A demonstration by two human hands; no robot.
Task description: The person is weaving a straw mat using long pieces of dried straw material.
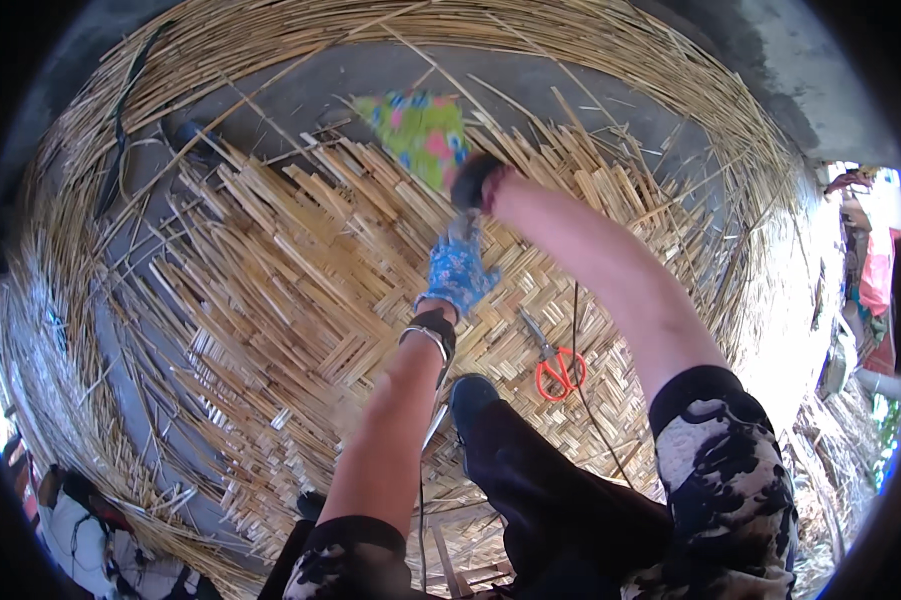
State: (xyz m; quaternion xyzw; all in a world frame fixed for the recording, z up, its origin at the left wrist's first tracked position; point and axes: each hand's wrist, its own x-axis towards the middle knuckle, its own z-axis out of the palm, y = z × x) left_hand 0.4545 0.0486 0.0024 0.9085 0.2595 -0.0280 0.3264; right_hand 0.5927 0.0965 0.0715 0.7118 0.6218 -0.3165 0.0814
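Note:
My left hand, in a light blue floral glove, reaches forward over a woven mat of split cane. Its thumb stands out to the right, while the fingertips blur where they meet my right hand. My right hand looks dark and smeared by motion, its fingers hard to make out. Just beyond it is a green floral cloth with pink and blue patches, touching or overlapping that hand; whether it is gripped cannot be told. Scissors with orange handles lie on the mat, right of my left forearm.
Long thin reeds curve around the mat, with loose strips poking out over the grey floor. My dark shoe rests on the weave. A thin dark cord runs past the scissors. Bright clutter stands at the far right.

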